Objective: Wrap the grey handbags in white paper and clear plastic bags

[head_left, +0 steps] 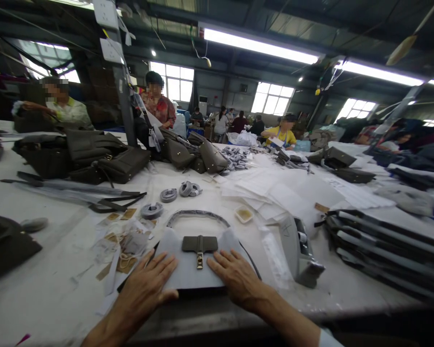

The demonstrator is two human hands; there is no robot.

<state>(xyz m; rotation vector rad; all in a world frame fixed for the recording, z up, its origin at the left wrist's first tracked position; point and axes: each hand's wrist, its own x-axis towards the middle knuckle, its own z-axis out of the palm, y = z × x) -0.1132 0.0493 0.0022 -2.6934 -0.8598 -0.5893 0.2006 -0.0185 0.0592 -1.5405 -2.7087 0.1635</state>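
Note:
A dark handbag (200, 244) lies flat at the table's front edge, its front covered by a pale protective sheet (191, 274). The bag's dark flap tab with a gold-toned clasp (199, 260) shows through the middle of the sheet. Its wrapped handle (198, 212) arches away from me. My left hand (152, 274) rests on the left side of the sheet, fingers stretched out and thumb apart. On the right side, my right hand (235, 275) lies with its fingers extended close to the clasp. Neither hand grips anything.
Tags and scraps (126, 246) lie left of the bag, with wrapped grey coils (169, 194) beyond. A tape dispenser (300, 255) and stacked dark bags (376, 250) are on the right. More bags (83, 154) and several people, including one in yellow (284, 133), are farther back.

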